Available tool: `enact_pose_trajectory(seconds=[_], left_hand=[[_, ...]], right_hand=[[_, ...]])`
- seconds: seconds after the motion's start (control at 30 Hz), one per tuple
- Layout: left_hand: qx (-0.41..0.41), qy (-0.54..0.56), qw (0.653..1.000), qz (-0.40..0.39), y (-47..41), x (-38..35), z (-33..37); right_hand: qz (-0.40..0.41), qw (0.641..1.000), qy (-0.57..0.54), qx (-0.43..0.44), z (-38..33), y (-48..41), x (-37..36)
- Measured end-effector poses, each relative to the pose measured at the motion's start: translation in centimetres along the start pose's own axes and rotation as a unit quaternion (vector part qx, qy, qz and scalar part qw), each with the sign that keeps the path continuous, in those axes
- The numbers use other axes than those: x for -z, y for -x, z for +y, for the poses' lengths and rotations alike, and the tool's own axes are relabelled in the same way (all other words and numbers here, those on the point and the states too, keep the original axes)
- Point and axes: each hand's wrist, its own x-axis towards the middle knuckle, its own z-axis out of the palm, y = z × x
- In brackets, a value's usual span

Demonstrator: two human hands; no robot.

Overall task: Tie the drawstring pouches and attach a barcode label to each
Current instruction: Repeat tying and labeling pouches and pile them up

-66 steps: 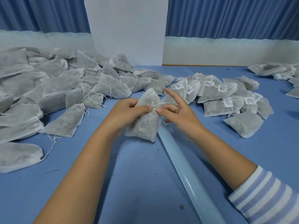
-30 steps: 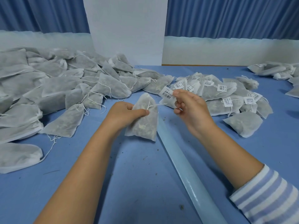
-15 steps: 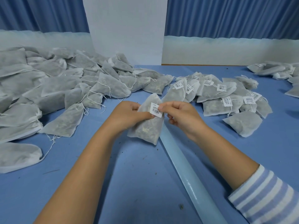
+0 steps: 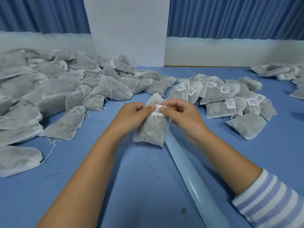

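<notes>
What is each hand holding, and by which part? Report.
The left hand pinches the barcode label at its left edge, the right hand at its right edge, over the drawstring pouch.

Even, soft light, faint shadows, slight blur throughout, wide-angle bending toward the edges

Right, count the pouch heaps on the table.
3: unlabelled heap at left, labelled heap beyond the right hand, third heap at the far right edge, partly cut off.
</notes>
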Motion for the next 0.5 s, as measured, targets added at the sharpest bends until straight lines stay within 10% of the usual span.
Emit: enact_pose_trajectory(seconds=[0.5], left_hand=[[0.052, 0.209, 0.974, -0.073, 0.05, -0.02, 0.08]], right_hand=[[-0.13, 0.951, -0.242, -0.14, -0.42, -0.26, 0.35]])
